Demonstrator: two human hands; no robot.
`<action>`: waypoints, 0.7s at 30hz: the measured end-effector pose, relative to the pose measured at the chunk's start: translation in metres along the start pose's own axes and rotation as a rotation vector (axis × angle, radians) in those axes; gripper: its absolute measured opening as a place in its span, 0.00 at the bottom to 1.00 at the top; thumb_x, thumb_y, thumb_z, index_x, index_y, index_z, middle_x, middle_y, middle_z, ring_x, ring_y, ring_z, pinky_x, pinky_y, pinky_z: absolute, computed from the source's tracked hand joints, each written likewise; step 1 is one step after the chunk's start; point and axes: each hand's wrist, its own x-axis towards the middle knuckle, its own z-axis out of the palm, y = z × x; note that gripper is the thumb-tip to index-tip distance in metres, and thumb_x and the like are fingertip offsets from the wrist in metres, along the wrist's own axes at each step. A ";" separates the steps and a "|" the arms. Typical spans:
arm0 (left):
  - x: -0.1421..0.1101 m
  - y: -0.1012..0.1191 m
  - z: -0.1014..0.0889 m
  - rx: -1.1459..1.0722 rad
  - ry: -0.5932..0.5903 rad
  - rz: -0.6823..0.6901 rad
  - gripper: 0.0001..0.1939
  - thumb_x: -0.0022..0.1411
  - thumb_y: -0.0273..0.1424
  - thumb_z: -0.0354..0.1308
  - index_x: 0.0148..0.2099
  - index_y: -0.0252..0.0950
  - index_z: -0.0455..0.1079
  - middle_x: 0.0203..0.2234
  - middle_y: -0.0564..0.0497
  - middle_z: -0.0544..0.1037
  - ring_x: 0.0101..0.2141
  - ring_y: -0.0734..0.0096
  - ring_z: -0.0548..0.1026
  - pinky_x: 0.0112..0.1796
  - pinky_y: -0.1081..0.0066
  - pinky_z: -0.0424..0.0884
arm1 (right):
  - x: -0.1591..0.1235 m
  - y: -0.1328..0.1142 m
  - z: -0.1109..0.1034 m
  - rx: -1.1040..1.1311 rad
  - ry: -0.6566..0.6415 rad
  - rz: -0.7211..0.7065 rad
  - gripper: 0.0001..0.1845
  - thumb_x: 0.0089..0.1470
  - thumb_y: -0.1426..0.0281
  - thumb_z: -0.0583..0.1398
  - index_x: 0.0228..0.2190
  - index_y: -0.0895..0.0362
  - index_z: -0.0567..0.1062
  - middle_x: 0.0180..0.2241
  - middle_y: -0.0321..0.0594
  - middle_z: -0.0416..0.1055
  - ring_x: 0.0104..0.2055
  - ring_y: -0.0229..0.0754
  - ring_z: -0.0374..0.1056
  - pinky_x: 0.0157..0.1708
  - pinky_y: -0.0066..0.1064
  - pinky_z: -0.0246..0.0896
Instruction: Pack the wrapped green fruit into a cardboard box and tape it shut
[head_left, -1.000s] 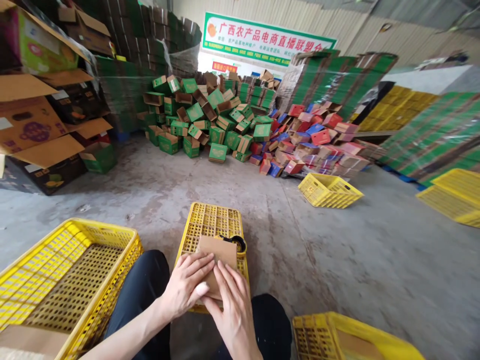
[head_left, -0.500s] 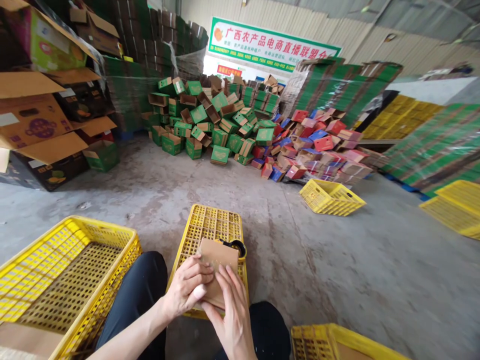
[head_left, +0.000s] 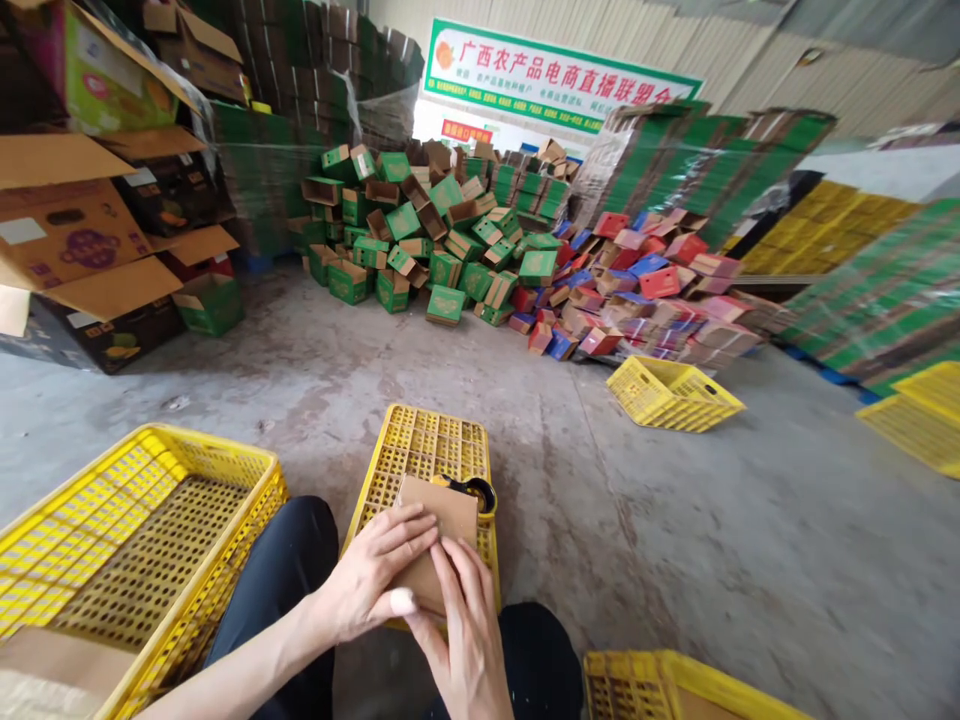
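Note:
A small brown cardboard box rests on an upturned yellow plastic crate between my knees. Across its left top side lies my left hand, fingers flat and stretched out, with a white covering on the thumb tip. My right hand covers the near right part, its fingers extended over the top and its thumb along the near edge. The fingertips of both hands meet near the middle of the box. Just beyond its far right corner sits a black and yellow tape dispenser, partly hidden by the box.
A yellow crate with cardboard at its near end stands left of my leg. Another yellow crate holding cardboard is at lower right. Ahead lie piled green boxes, red and blue boxes, and a yellow crate.
My hands shift slightly over the box top. The left fingers, more bent half a second ago, now lie flatter and closer to the right fingertips. The camera view has shifted a little.

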 end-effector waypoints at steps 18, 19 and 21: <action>0.006 0.023 0.002 0.184 -0.061 -0.059 0.50 0.66 0.61 0.53 0.76 0.31 0.52 0.69 0.34 0.65 0.68 0.43 0.62 0.68 0.44 0.57 | 0.059 0.056 -0.005 0.217 -0.309 0.079 0.30 0.72 0.59 0.53 0.71 0.41 0.57 0.75 0.36 0.47 0.76 0.48 0.45 0.72 0.46 0.51; 0.004 0.023 0.003 0.210 -0.075 -0.053 0.51 0.66 0.62 0.53 0.77 0.31 0.49 0.70 0.34 0.62 0.69 0.42 0.60 0.68 0.44 0.56 | 0.057 0.057 -0.003 0.275 -0.294 0.118 0.29 0.72 0.59 0.53 0.71 0.41 0.57 0.76 0.36 0.44 0.76 0.47 0.45 0.72 0.45 0.51; 0.002 0.023 0.002 0.236 -0.091 -0.049 0.52 0.66 0.62 0.52 0.77 0.32 0.47 0.71 0.35 0.60 0.70 0.42 0.58 0.68 0.45 0.56 | 0.052 0.059 0.002 0.414 -0.256 0.232 0.30 0.71 0.57 0.53 0.71 0.40 0.56 0.77 0.35 0.39 0.77 0.46 0.41 0.72 0.44 0.48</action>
